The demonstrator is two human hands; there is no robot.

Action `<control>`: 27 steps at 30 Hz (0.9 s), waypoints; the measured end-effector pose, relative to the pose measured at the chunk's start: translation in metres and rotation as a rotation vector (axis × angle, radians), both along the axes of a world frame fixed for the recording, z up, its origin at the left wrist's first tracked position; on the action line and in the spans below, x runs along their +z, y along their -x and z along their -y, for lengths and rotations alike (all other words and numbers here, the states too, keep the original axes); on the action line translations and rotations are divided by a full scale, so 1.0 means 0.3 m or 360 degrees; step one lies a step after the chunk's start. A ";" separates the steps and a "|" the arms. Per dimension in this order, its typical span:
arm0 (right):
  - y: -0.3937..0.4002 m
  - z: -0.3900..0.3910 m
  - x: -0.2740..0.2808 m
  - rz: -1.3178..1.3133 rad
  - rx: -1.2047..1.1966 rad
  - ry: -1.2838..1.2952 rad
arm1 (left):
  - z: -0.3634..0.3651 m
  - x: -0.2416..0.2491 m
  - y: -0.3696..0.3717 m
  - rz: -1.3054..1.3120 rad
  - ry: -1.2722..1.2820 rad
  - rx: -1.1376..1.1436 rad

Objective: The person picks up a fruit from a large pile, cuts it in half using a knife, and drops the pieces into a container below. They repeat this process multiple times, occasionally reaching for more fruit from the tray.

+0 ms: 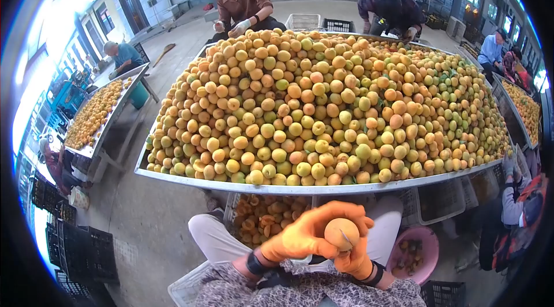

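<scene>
Over my lap, both hands wear orange gloves and come together around one apricot (340, 234). My left hand (303, 232) curls over it from the left, with thumb and fingers closed on the fruit. Below and to the right, my right hand (356, 259) has its fingers closed, their tips right at the apricot's underside. A thin dark line, like a cut or a narrow blade, runs across the fruit's face; I cannot tell whether the right hand grips a tool. Ahead, whole apricots (300, 116) lie heaped on a metal-edged table (323, 189).
Between my knees stands a crate of opened apricots (268, 214). A pink basin (424, 266) with dark scraps sits at my right. Several people work around, one in brown (245, 4) across the heap. Black crates (86, 252) are stacked at left; another apricot table (98, 113) stands beyond.
</scene>
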State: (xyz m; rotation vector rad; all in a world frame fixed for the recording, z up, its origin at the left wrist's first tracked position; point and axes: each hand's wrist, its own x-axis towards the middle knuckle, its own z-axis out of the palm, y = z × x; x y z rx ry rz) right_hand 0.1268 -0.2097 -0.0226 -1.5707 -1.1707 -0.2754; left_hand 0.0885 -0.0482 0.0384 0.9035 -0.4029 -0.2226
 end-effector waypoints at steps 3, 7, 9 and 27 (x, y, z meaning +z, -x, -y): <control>0.009 0.007 -0.014 -0.0303 0.0011 -0.0118 | 0.038 -0.015 0.010 0.0145 -0.0064 0.0189; -0.026 0.057 0.031 -0.0444 0.0182 0.0192 | -0.078 0.059 -0.021 0.0443 -0.0981 0.0199; -0.031 0.064 -0.021 -0.0409 0.0173 0.0285 | -0.115 0.102 -0.052 0.0739 -0.1629 0.0220; 0.010 -0.015 0.028 -0.0561 -0.0062 -0.0282 | -0.005 0.055 -0.033 -0.0079 -0.0492 0.0202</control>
